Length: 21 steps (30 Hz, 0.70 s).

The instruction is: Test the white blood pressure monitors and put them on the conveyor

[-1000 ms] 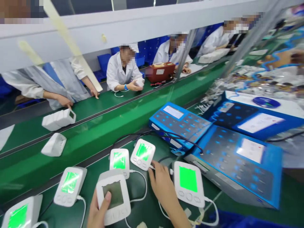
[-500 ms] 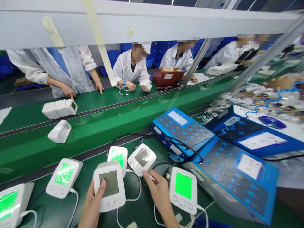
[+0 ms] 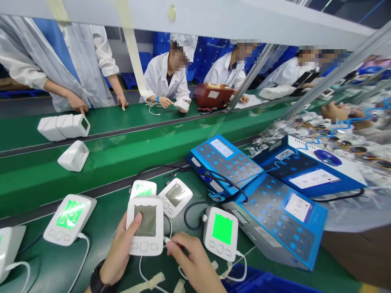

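My left hand [image 3: 120, 252] grips a white blood pressure monitor [image 3: 145, 243], thumb over its unlit grey screen. Close to the monitor's right edge, my right hand [image 3: 194, 260] pinches a white cable plug [image 3: 166, 239]; whether the plug sits in the socket I cannot tell. Just behind, a second monitor with a grey screen [image 3: 176, 194] lies tilted, and beside it a green-lit monitor [image 3: 143, 188] is partly hidden. Further green-lit monitors stand to the right [image 3: 221, 235] and to the left [image 3: 70, 219], with white cables plugged in. Another monitor [image 3: 9, 252] is cut off at the left edge.
Blue tester boxes [image 3: 277, 221] with black hoses stand at the right. Beyond runs a green conveyor [image 3: 146, 150] carrying a white unit [image 3: 73, 156]. Co-workers in white coats [image 3: 168, 77] work across it, near a row of white units [image 3: 62, 126] and a brown case [image 3: 212, 97].
My right hand has moved down and left, away from the rear grey-screen monitor, bringing the plug beside the held monitor. The held monitor is now more upright. The camera view has shifted.
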Each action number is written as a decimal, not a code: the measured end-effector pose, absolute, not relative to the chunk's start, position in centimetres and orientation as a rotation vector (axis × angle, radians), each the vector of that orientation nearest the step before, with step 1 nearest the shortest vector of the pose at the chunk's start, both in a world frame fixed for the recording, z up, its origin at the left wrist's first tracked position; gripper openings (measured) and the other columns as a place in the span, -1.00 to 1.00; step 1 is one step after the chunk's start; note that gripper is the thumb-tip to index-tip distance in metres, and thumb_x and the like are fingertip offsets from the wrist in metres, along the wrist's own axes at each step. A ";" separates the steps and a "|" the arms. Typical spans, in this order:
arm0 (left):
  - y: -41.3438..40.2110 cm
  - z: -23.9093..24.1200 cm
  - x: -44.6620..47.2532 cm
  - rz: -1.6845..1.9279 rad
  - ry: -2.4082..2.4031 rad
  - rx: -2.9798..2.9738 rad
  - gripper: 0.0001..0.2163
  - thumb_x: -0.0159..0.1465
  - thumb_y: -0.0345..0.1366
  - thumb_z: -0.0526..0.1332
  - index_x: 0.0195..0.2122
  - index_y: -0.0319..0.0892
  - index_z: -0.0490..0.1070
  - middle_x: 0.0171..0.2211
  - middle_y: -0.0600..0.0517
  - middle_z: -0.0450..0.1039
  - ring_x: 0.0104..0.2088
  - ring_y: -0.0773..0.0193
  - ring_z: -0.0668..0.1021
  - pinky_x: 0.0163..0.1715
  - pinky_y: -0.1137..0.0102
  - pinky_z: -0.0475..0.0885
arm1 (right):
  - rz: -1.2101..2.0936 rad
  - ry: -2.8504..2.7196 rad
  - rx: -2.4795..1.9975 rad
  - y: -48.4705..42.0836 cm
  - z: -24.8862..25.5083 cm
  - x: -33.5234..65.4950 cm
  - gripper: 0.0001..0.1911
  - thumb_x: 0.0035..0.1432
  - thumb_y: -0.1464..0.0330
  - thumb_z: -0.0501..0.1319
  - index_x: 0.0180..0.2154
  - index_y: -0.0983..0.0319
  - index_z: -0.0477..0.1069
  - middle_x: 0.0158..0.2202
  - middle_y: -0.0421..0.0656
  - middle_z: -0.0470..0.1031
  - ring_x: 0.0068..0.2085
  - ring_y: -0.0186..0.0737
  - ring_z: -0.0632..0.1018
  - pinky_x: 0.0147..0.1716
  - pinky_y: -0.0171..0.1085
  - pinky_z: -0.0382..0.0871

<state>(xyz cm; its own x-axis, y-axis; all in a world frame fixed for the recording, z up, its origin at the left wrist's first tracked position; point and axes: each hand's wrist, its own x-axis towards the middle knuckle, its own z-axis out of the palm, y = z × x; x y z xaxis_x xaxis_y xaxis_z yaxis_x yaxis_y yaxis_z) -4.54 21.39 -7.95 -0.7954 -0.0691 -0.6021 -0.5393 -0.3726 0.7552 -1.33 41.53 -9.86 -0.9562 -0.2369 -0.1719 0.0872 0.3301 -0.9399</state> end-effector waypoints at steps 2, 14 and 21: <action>21.1 -8.2 -4.4 2.183 1.607 -0.762 -0.16 0.04 0.21 0.50 0.26 -0.12 0.36 0.09 -0.12 0.57 0.01 -0.07 0.62 -0.13 0.27 0.58 | -1.556 2.302 -0.212 41.8 -9.4 -1.3 -0.61 0.47 0.19 0.12 -0.43 0.19 0.42 -0.43 -0.26 0.40 -0.32 -0.24 0.46 -0.28 -0.31 0.18; 21.2 -8.5 -5.6 1.971 1.882 -0.364 -0.38 0.23 0.17 0.36 0.15 -0.15 0.40 0.01 -0.10 0.59 -0.04 -0.02 0.62 -0.08 0.26 0.52 | -1.589 2.239 -0.207 41.2 -11.7 0.0 -0.57 0.49 0.13 0.04 -0.37 0.17 0.45 -0.37 -0.20 0.52 -0.26 -0.15 0.53 -0.18 -0.27 0.30; 26.3 -7.8 -6.1 1.812 2.125 0.303 -0.55 0.49 -0.01 0.08 0.31 -0.08 0.30 0.17 -0.12 0.49 0.17 -0.03 0.51 0.14 0.19 0.41 | -1.992 2.320 0.300 43.3 -12.9 -0.1 -0.28 0.24 0.03 0.34 0.33 0.13 0.30 0.19 -0.04 0.52 0.12 0.09 0.54 0.12 -0.08 0.40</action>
